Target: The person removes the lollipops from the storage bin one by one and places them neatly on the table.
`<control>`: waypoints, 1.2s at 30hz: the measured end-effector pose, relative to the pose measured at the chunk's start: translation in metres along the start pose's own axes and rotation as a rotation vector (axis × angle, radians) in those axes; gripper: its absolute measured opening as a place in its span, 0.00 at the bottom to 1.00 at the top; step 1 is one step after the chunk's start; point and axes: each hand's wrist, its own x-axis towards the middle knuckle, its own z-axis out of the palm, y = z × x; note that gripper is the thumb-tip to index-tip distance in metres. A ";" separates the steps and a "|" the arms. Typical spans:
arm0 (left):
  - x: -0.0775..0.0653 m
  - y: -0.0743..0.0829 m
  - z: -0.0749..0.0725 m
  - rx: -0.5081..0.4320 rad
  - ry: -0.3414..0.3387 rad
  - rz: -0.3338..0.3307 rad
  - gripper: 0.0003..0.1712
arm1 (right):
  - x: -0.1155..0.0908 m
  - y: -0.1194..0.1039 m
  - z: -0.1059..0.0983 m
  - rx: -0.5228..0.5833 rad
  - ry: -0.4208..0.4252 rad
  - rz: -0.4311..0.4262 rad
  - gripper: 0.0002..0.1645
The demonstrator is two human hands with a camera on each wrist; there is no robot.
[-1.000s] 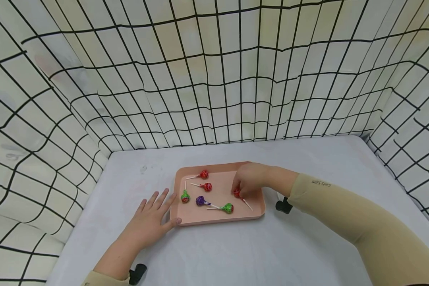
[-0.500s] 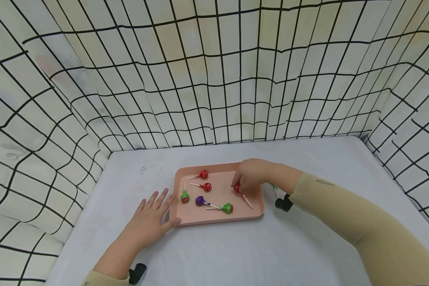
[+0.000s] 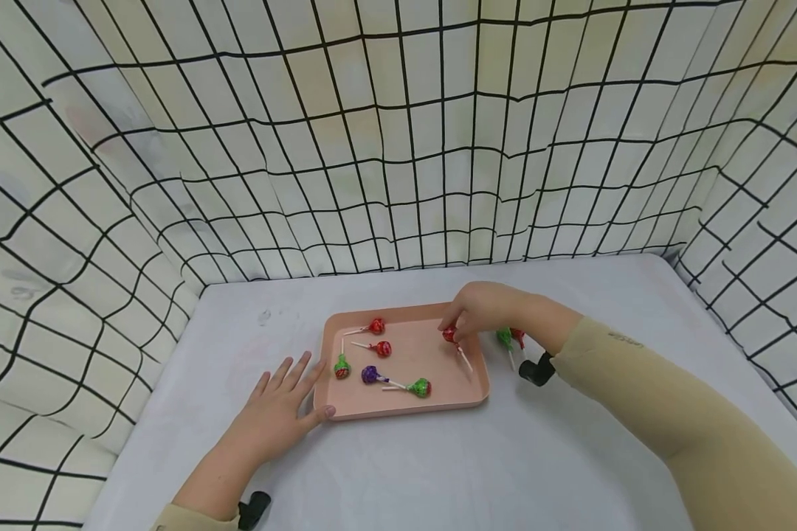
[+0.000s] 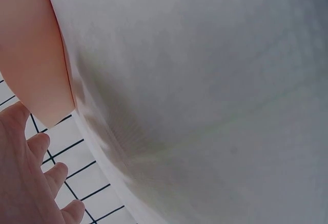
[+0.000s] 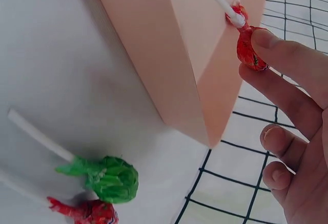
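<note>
Thumb and forefinger of my right hand (image 3: 483,307) pinch the wrapped head of a red lollipop (image 5: 250,49) over the right end of a pink tray (image 3: 432,346). Its white stick points down toward the tray's near right corner in the head view. My left hand (image 3: 282,402) lies with fingers spread at the tray's left edge, its thumb touching the near left corner. Inside the tray are two red lollipops (image 3: 381,349), a purple lollipop (image 3: 370,375) and two green lollipops, one by the left wall and one near the front (image 3: 421,387).
On the white table (image 3: 398,472), just right of the tray, a green lollipop (image 5: 115,179) and a red lollipop (image 5: 95,212) lie side by side, partly under my right wrist in the head view. Black-gridded white walls (image 3: 398,147) enclose the table's back and sides.
My right hand has lifted slightly and moved right and back with the red lollipop. The two lollipops beside the tray have come into clearer view. My left hand stays put.
</note>
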 end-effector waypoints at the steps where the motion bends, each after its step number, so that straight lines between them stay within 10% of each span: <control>1: 0.000 0.000 0.000 0.000 -0.002 -0.001 0.49 | -0.001 0.001 -0.001 0.008 0.001 0.011 0.16; 36: 0.000 -0.003 0.002 0.000 0.016 0.013 0.49 | -0.082 0.097 -0.002 0.044 0.161 0.132 0.20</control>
